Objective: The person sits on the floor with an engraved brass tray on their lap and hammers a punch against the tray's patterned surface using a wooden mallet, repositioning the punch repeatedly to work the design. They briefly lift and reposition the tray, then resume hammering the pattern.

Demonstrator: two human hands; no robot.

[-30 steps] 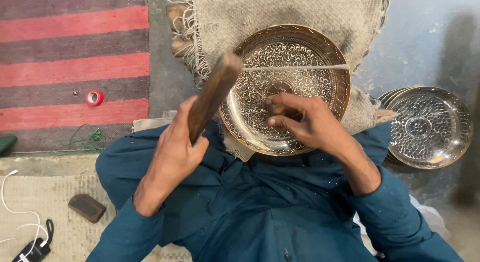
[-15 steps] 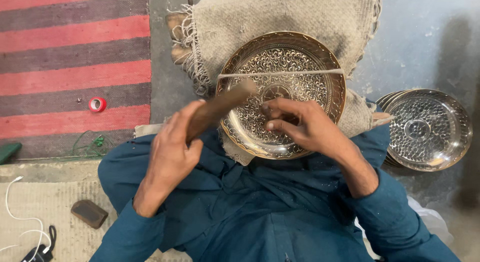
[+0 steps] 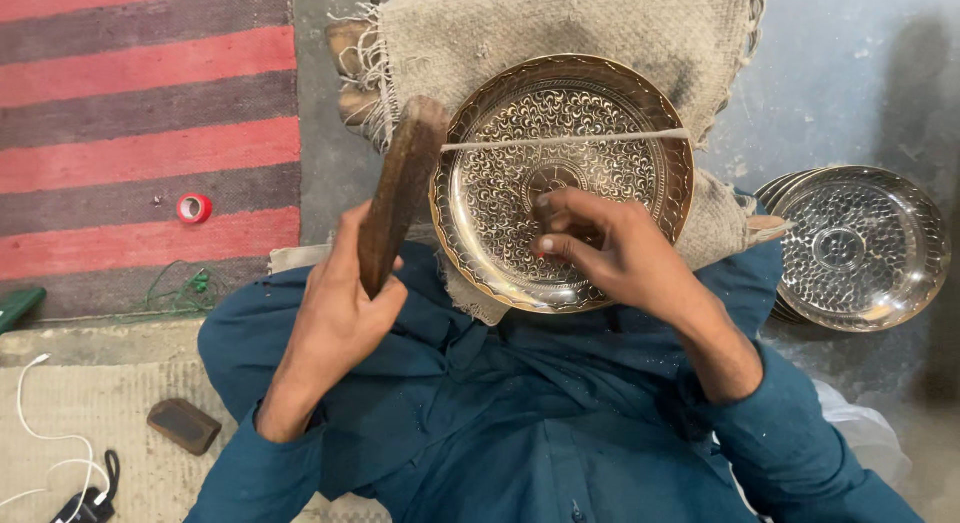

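Here, at the far left, we see a white cable (image 3: 40, 423) trailing over a pale mat (image 3: 90, 383), with a dark green object (image 3: 18, 305) at the edge just above it and a small dark block (image 3: 184, 426) lying near our left sleeve. Beyond them a rug of red and dark stripes (image 3: 140, 93) covers the floor, and a small roll of red tape (image 3: 194, 208) sits on it, with a loose tangle of green cord (image 3: 180, 293) near its lower border.

Our left hand (image 3: 335, 318) is closed around the lower end of a dark wooden mallet (image 3: 400, 188), which stands raised and tilted, its head just beside the left rim of the tray. The engraved brass tray (image 3: 600, 103) rests on a piece of coarse burlap (image 3: 560, 23) in front of our blue clothing, and a thin pale rod (image 3: 565, 140) lies across its upper part.

Our right hand (image 3: 610, 253) lies on the middle of the tray, fingers curled and pinched around something small that we cannot make out.

Further right, well apart from the tray, a stack of silvery embossed plates (image 3: 860, 248) sits on the grey floor (image 3: 850, 73).
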